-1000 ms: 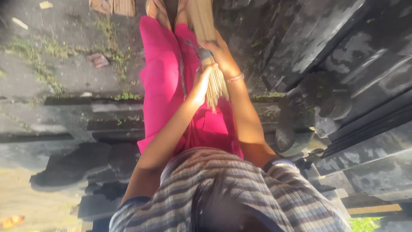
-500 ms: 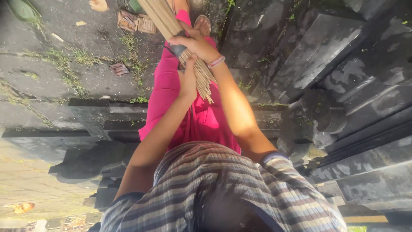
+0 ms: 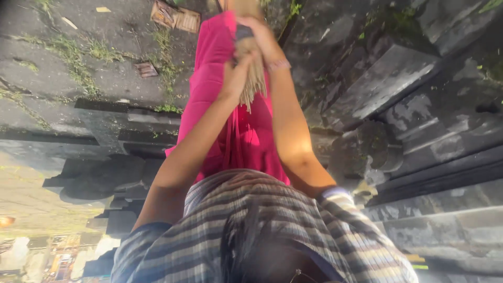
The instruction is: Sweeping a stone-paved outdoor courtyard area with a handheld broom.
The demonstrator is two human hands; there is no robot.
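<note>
- The stick broom (image 3: 250, 78) runs off the top edge; its sweeping end is out of view.
- Motion blur smears the right hand (image 3: 264, 42) and left hand (image 3: 236, 78); their fingers cannot be made out.

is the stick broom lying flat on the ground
No: both hands, the right hand and left hand, grip the stick broom above the pink trousers.

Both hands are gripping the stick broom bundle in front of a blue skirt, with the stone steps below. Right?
Not quite: the skirt is bright pink, not blue, as the head view shows. Both the left hand and right hand do grip the stick broom bundle, with the stone steps below.
</note>
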